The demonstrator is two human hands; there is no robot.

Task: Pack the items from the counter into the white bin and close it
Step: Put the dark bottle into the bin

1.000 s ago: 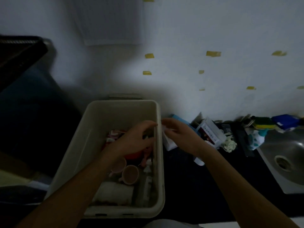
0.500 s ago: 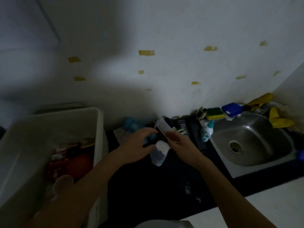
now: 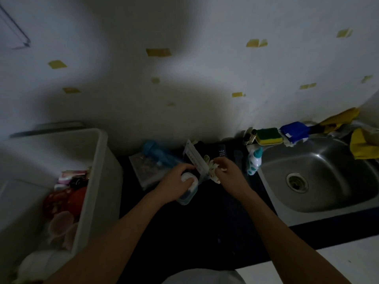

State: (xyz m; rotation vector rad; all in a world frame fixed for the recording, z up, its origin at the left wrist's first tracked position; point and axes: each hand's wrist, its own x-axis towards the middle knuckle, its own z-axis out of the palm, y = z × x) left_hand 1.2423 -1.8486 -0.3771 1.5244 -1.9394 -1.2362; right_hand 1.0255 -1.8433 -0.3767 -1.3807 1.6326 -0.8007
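Peering down from the head cam, it's pretty dim, so bear with me. Nearest are both forearms stretched over the dark counter [image 3: 205, 232]. My left hand [image 3: 174, 185] has its fingers curled round a small clear tub [image 3: 189, 193] with a white top, which sits on the counter. My right hand [image 3: 229, 175] pinches a pale frilly bunch [image 3: 212, 174] just beside that tub; can't make out what it really is. Between the hands a clear labelled box [image 3: 195, 158] stands tilted.

Off to the left is the white bin [image 3: 98, 181], lid off, with a red item [image 3: 75, 199] and pink cups [image 3: 61, 222] inside. Behind the hands a blue bottle [image 3: 158, 154] lies across a flat clear case [image 3: 141, 173]. Right side has the steel sink [image 3: 320, 201], with a spotted white bottle [image 3: 254, 160] at its edge. Against the wall sit a green-yellow sponge [image 3: 267, 136] and yellow gloves [image 3: 363, 144].
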